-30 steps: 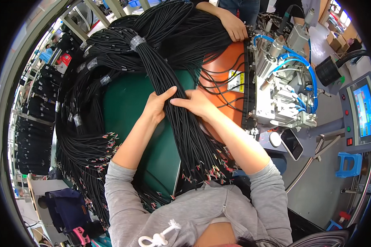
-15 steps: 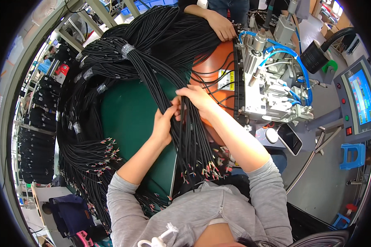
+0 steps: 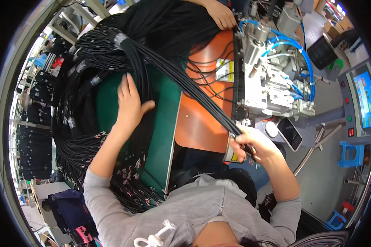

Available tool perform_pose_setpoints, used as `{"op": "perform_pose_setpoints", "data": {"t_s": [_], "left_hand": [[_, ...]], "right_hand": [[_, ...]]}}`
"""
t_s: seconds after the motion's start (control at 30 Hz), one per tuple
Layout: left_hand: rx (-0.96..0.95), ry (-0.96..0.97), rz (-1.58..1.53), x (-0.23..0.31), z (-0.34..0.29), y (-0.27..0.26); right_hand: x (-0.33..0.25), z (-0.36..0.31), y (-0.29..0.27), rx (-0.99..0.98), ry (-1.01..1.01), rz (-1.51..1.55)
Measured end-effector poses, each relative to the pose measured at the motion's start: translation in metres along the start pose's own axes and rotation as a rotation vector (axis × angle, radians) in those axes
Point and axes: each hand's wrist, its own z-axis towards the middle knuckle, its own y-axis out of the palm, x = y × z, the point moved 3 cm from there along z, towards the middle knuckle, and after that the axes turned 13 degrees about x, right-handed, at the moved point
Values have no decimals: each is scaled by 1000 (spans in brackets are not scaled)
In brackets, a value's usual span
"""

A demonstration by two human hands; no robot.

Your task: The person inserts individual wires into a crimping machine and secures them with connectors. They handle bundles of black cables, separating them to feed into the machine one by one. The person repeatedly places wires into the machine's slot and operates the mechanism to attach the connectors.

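Observation:
A bundle of black cables (image 3: 198, 91) runs taut on a slant across the orange board (image 3: 200, 127). My right hand (image 3: 255, 145) is closed around it close to its stripped ends, at the right of the board. Out to the left, my left hand (image 3: 130, 103) has its fingers spread and thumb apart. It lies against or just over a second hanging strand of black cables (image 3: 146, 88), and I cannot tell if it touches them. Both strands come from one clear-taped tie (image 3: 119, 40) at the upper left. Coloured wire tips show below the left strand.
Large coils of black cable (image 3: 84, 53) cover the left and back of the green table (image 3: 163, 111). A metal fixture with blue hoses (image 3: 272, 78) stands at the right, near a phone (image 3: 289, 133) and a screen panel (image 3: 362, 94). A co-worker's hand (image 3: 222, 16) rests at the back.
My hands were together on one bundle at the middle. Now the bundle is divided: my right hand has drawn part to the right, and my left hand has gone left and opened.

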Motion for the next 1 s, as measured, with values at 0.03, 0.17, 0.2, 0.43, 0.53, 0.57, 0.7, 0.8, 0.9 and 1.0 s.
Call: {"op": "perform_pose_setpoints", "data": {"t_s": [0.03,0.17,0.2,0.43,0.53,0.57,0.7,0.8,0.9,1.0], "left_hand": [[50,109,11,43,21,-7],[9,740,-407,157,16,-5],[73,902,-452,175,7,1],[126,888,-737,209,16,32],[122,867,-787,212,18,40],[112,868,-788,211,16,43],[135,853,-814,208,11,53],[246,802,-929,204,19,37],[182,841,-1207,202,19,33],[97,787,-1228,208,11,54]], "right_hand": [[5,-2,-9,58,7,122],[13,-2,-4,-48,-81,318],[10,-11,1,-65,-108,318],[19,-66,-49,392,-583,-134],[22,-59,-52,872,-763,-401],[23,-51,-49,851,-797,-371],[16,-30,-41,741,-972,-438],[18,-22,-46,843,-1042,-397],[22,-27,-52,883,-1069,-365],[24,-30,-54,882,-1080,-420]]}}
